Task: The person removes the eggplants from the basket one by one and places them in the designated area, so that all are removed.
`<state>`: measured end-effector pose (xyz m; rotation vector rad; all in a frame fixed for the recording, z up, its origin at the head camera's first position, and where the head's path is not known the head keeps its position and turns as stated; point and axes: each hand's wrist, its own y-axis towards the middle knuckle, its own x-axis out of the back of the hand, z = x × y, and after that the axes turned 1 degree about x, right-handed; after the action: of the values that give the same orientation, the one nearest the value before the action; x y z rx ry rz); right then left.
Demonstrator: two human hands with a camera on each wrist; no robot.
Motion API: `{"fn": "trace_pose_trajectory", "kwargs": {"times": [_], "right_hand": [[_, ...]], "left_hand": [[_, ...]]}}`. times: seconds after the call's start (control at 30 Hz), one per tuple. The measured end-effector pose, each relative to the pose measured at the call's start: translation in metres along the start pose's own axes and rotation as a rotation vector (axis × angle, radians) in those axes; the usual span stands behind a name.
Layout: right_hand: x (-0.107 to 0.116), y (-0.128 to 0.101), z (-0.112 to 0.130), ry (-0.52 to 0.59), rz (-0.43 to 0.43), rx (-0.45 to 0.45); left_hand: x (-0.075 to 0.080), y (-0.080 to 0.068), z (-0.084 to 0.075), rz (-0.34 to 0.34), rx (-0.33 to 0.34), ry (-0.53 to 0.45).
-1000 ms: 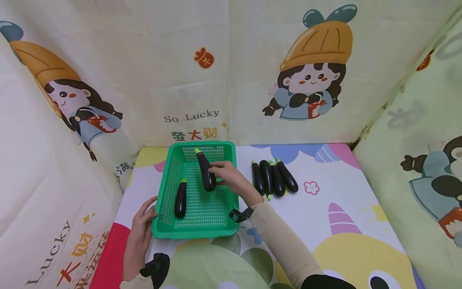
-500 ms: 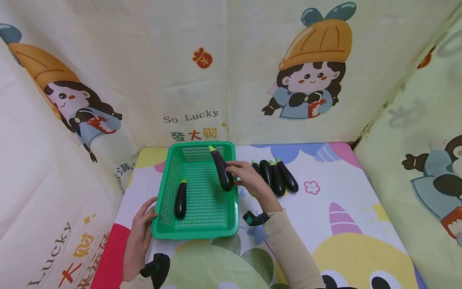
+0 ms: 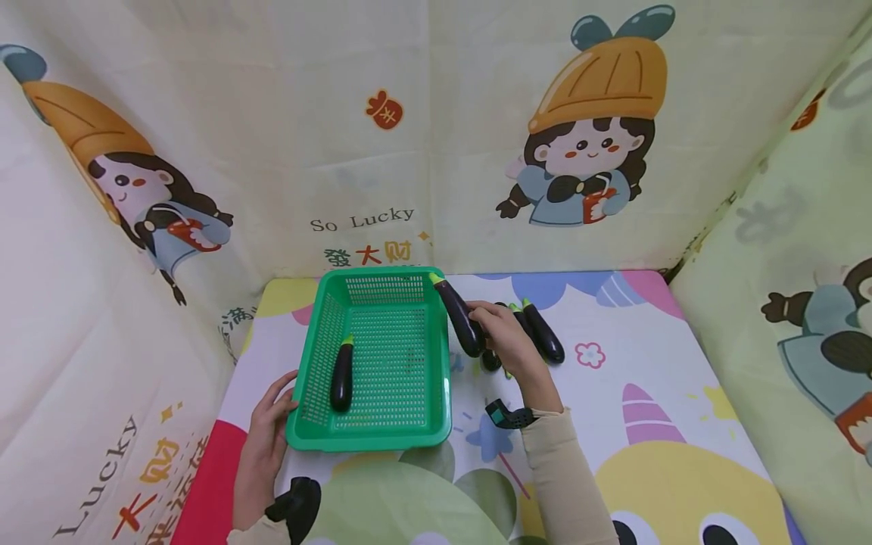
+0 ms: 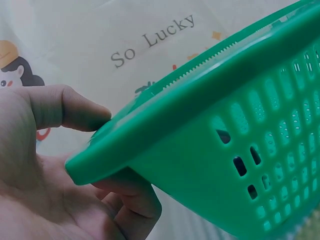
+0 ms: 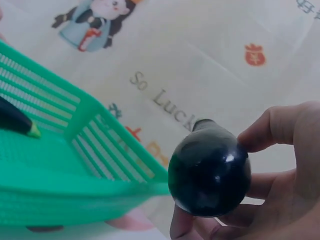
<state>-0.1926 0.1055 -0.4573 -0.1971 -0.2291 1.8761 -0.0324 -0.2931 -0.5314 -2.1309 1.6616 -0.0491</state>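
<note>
R hand: we've got it wrapped round the held eggplant, fingers + thumb curled on the fat end; wrist view shows the rounded butt pinched firmly.
Held eggplant: in the air just outside the green basket's right wall, stem tip up near the far corner, body tilted toward the table pile.
L hand: we clamp the basket's near-left corner, thumb on top of the rim, fingers under.
In basket: one eggplant lying along the left side.
Doing it well, our judgement: keep the grip low on the thick end so it doesn't swing, clear the rim fully, set it down beside the pile w/o knocking the others, keep the basket pinned.
</note>
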Motion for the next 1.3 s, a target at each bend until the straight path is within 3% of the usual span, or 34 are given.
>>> {"fn": "trace_pose_trajectory", "kwargs": {"times": [0.37,0.83,1.07,1.3], "right_hand": [[0.034,-0.006,-0.009,0.047,-0.113,0.014],[0.077,-0.020,-0.024,0.017,-0.204,-0.049],[0.098,-0.027,-0.031,-0.011,-0.308,-0.024],[0.117,-0.034,-0.043,-0.019,-0.400,-0.052]], "left_hand": [[-0.001,-0.001,-0.001,-0.009,-0.001,0.013],[-0.001,0.000,-0.002,-0.027,0.014,0.049],[-0.003,0.004,-0.004,-0.017,0.002,0.090],[-0.003,0.003,-0.003,-0.040,0.037,0.092]]}}
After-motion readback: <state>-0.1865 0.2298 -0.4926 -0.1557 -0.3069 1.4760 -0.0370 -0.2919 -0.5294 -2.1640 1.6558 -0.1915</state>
